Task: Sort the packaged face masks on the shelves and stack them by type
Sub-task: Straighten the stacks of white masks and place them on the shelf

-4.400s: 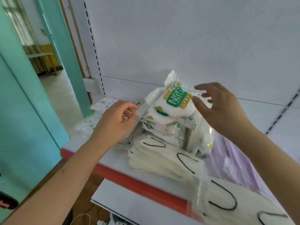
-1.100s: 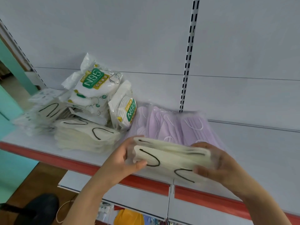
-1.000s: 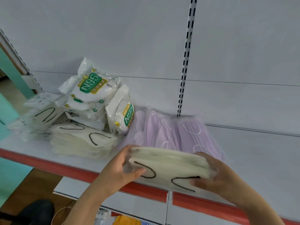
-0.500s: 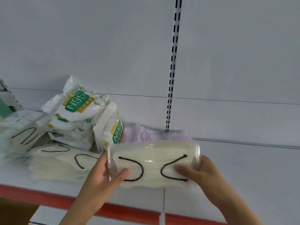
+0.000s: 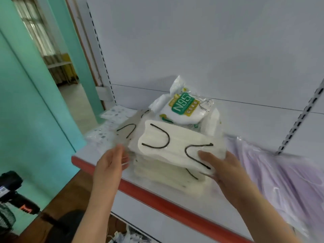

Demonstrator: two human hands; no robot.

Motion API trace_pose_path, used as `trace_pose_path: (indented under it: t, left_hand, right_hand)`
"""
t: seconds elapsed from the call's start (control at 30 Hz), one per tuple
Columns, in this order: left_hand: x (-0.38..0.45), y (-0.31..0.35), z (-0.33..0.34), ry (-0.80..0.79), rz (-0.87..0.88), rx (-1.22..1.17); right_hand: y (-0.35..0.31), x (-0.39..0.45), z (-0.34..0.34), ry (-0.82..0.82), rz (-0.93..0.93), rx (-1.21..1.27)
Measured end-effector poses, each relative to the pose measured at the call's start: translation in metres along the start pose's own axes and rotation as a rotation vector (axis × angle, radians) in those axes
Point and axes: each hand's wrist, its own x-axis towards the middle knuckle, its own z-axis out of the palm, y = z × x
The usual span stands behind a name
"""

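Cream mask pack lengthwise left-right atop stack; right hand gripping; left hand open

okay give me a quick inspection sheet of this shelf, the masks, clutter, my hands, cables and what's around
Surface: white shelf with a red front edge.
Job's things: cream pack with black loops lies on a stack of cream packs; N95 packs behind; purple packs to the right; patterned packs at far left.
Clutter: nothing seen.
Hands: right hand grips the cream pack's right end, thumb on top; left hand, blurred, is at the stack's left edge, fingers fairly straight.
Cables: a thin cord below the shelf, partly hidden.
Surroundings: teal wall, open doorway, dark object at lower left.
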Motion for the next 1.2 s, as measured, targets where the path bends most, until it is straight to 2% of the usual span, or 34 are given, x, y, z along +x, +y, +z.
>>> trace_pose_path:
  t: [0.1, 0.2, 0.3, 0.4, 0.47, 0.53, 0.63, 0.77, 0.9, 1.07, 1.13, 1.2]
  left_hand:
    - [0.007, -0.004, 0.001, -0.159, 0.004, 0.216]
    - [0.018, 0.000, 0.013, -0.235, -0.013, 0.457]
    - [0.024, -0.013, 0.018, -0.289, -0.066, 0.511]
    - [0.023, -0.022, 0.012, -0.266, -0.074, 0.552]
    - [0.022, -0.020, 0.010, -0.316, -0.115, 0.511]
    - [0.025, -0.019, 0.010, -0.357, -0.187, 0.404]
    - [0.034, -0.020, 0.014, -0.396, -0.305, 0.192]
    - [0.039, -0.018, 0.021, -0.409, -0.458, -0.092]
    - [0.040, -0.010, 0.019, -0.505, -0.626, -0.199]
    - [0.027, -0.010, 0.024, -0.539, -0.494, -0.198]
    - [0.021, -0.008, 0.027, -0.562, -0.496, -0.254]
    - [0.017, -0.009, 0.031, -0.492, -0.510, -0.306]
  right_hand:
    - [0.019, 0.003, 0.022, 0.202, 0.009, -0.562]
    - [0.024, -0.004, 0.037, 0.322, 0.105, -0.825]
    - [0.036, -0.007, 0.042, 0.401, 0.136, -1.077]
    - [0.037, -0.006, 0.046, 0.408, 0.175, -1.002]
    - [0.032, -0.003, 0.048, 0.363, 0.201, -0.939]
    - [0.026, -0.001, 0.051, 0.272, 0.227, -0.966]
    - [0.028, 0.004, 0.054, 0.328, 0.213, -0.840]
    - [0.032, 0.009, 0.051, 0.334, 0.248, -0.840]
    - [0.030, 0.007, 0.048, 0.305, 0.239, -0.836]
    - [0.028, -0.004, 0.048, 0.258, 0.272, -0.833]
    - [0.026, -0.009, 0.050, 0.244, 0.265, -0.851]
    - [0.025, -0.013, 0.051, 0.233, 0.251, -0.866]
